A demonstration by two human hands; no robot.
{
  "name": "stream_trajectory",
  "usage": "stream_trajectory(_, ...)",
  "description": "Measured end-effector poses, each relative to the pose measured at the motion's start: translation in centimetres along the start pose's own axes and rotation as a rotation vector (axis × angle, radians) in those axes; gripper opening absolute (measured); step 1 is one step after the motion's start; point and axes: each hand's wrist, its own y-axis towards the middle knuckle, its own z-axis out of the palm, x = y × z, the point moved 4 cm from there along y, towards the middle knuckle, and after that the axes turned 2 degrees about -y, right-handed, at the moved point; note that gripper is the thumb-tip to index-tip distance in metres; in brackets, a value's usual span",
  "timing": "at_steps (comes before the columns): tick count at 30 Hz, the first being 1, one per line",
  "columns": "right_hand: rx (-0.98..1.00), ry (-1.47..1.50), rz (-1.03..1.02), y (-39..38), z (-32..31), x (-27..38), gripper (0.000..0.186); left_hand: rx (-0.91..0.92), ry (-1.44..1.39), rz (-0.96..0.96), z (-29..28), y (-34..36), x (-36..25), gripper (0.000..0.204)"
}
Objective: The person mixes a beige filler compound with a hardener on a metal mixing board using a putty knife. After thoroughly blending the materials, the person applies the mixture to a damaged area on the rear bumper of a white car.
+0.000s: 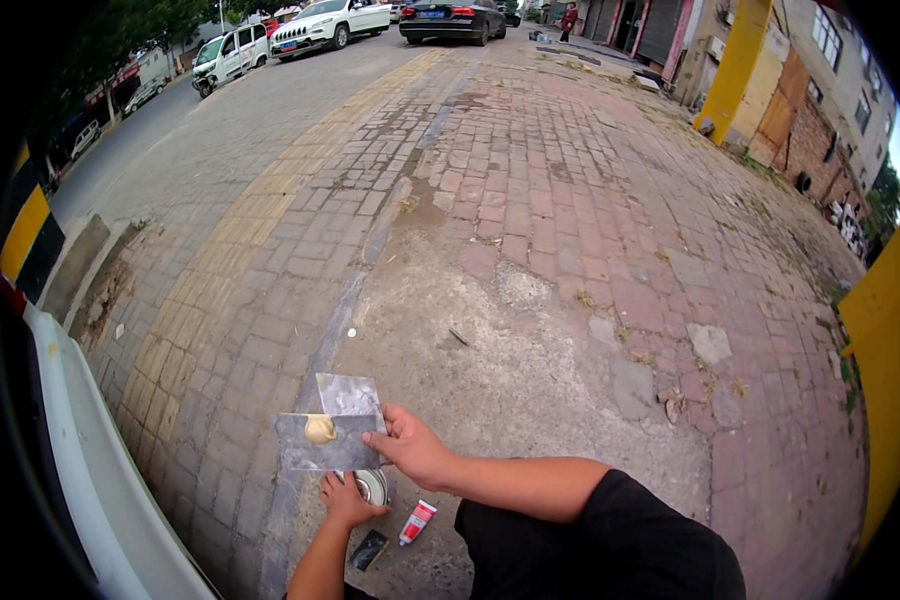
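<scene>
My right hand (415, 445) pinches a flat grey plate (355, 450) at its right edge, thumb on top. A lump of cream-coloured paste (320, 429) sits on the plate's upper middle. A second grey sheet (346, 390) shows behind it and juts out above; whether my fingers also hold that one cannot be made out. Below the plate, my left hand (343, 503) is curled round the side of a round metal tin (373, 487), partly covered by the plate. Close by on the ground lie a red-and-white tube (417, 522) and a dark rectangular block (369, 550).
A white curved vehicle panel (100, 450) runs along my left. Yellow posts (885, 340) stand at the right. Broken concrete (530, 390) and brick paving (570, 200) stretch ahead, with a small dark stick (458, 337). Parked cars (450, 20) and a person (568, 22) are far off.
</scene>
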Motion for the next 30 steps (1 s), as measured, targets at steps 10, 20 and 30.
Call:
stream_trajectory(10,0.003,0.028,0.011,-0.1,0.1,0.2,0.029,-0.013,0.027,-0.022,0.0,0.4,0.0,0.126)
stream_trajectory(20,-0.001,0.023,0.027,-0.2,-0.1,0.3,0.031,0.006,0.024,-0.025,-0.6,0.6,-0.7,0.113)
stream_trajectory(30,0.022,-0.006,0.026,0.1,-0.5,0.1,0.030,0.048,0.057,-0.038,-0.1,0.9,-0.5,0.118)
